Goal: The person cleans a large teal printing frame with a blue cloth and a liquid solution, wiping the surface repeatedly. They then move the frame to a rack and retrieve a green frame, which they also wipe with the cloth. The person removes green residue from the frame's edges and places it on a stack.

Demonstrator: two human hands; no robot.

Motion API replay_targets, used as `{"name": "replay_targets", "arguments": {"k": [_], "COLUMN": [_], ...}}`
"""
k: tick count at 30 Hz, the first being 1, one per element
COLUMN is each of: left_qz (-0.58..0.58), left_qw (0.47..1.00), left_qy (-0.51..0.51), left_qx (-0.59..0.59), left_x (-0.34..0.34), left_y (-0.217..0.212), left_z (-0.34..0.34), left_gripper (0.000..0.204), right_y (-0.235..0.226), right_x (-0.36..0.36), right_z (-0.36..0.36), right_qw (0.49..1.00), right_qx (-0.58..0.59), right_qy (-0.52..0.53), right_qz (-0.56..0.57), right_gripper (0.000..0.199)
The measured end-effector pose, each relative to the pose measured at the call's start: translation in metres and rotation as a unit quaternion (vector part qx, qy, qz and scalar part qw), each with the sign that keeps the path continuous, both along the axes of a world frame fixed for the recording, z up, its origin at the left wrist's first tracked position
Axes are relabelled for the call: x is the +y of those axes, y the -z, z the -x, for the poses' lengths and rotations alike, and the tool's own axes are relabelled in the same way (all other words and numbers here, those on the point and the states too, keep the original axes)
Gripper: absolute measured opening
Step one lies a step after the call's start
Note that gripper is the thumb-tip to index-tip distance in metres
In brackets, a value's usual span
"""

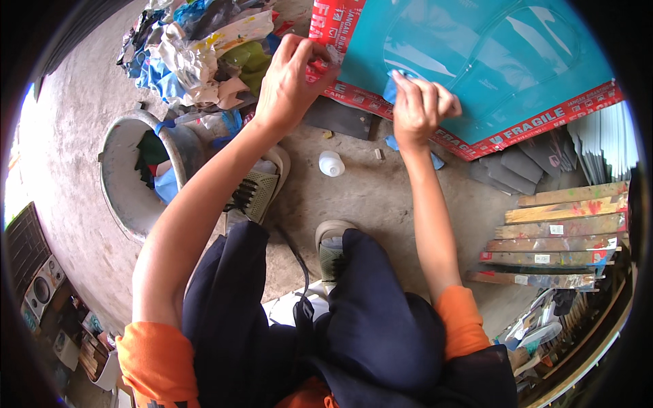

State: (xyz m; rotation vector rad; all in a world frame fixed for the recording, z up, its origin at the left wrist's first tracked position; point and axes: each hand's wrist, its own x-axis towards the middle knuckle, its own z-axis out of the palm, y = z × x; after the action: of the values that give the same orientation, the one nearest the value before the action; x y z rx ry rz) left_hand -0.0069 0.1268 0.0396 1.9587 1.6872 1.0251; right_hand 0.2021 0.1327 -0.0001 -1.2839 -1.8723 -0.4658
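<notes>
Peeling tape off a plastic-wrapped teal panel (pixel 476 61)

Left hand (pixel 292 71) pinches the red-and-white tape (pixel 325 61) at the edge; right hand (pixel 422 109) is closed on blue film (pixel 391 88).

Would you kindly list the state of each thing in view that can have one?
Left hand: pinching the red tape strip at the panel's edge.
Right hand: closed on a blue cloth, pressed to the panel.
Teal panel: wrapped in clear film, edged with red tape.
White bottle: on the floor, capped.
Grey bucket: upright, holding scraps.
Paper heap: crumpled.
</notes>
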Motion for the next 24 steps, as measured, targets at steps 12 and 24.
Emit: {"name": "replay_targets", "arguments": {"k": [12, 24], "left_qz": [0.029, 0.094], "left_qw": [0.997, 0.985], "left_qy": [-0.053, -0.079], "left_qx": [-0.042, -0.122], "left_x": [0.023, 0.034], "left_y": [-0.002, -0.006], "left_z": [0.002, -0.003], "left_gripper": [0.043, 0.070], "right_y": [-0.015, -0.024], "right_x": [0.001, 0.006], "right_z": [-0.027, -0.038], "right_qw": [0.999, 0.995], "right_qx": [-0.028, -0.086], "right_qy": [-0.043, -0.041], "right_qz": [0.002, 0.024], "right_gripper": [0.021, 0.021]}}
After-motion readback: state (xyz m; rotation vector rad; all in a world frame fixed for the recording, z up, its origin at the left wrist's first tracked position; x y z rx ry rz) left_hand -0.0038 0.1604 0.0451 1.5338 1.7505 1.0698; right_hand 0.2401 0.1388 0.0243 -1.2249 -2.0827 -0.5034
